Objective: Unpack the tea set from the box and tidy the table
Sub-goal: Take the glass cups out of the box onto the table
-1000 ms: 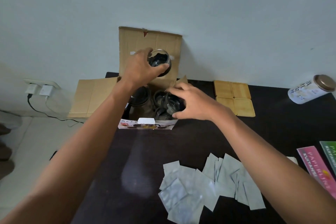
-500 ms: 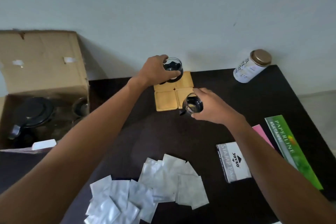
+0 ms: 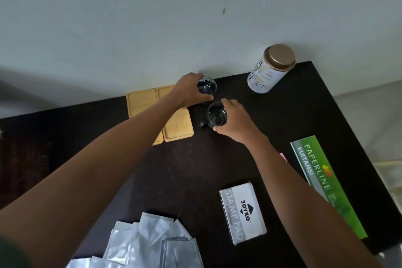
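Two clear glass tea cups are on the dark table (image 3: 195, 169), just right of several wooden coasters (image 3: 142, 102). My left hand (image 3: 188, 90) grips the far glass cup (image 3: 207, 87) near the wall. My right hand (image 3: 236, 121) holds the near glass cup (image 3: 216, 116), whose small dark handle points left. Both cups look to be resting on the table top beside the coasters, not on them. The cardboard box is out of view to the left.
A white tin with a bronze lid (image 3: 270, 69) stands at the back right. A stamp pad box (image 3: 242, 212), a green receipt book (image 3: 326, 183) and a pile of several silver sachets (image 3: 143, 243) lie nearer me. The table's right edge is close.
Both hands lifted a cup each out of the box and carried them right past the coasters, lowering them to the table. The view swung right, so the box left the frame.
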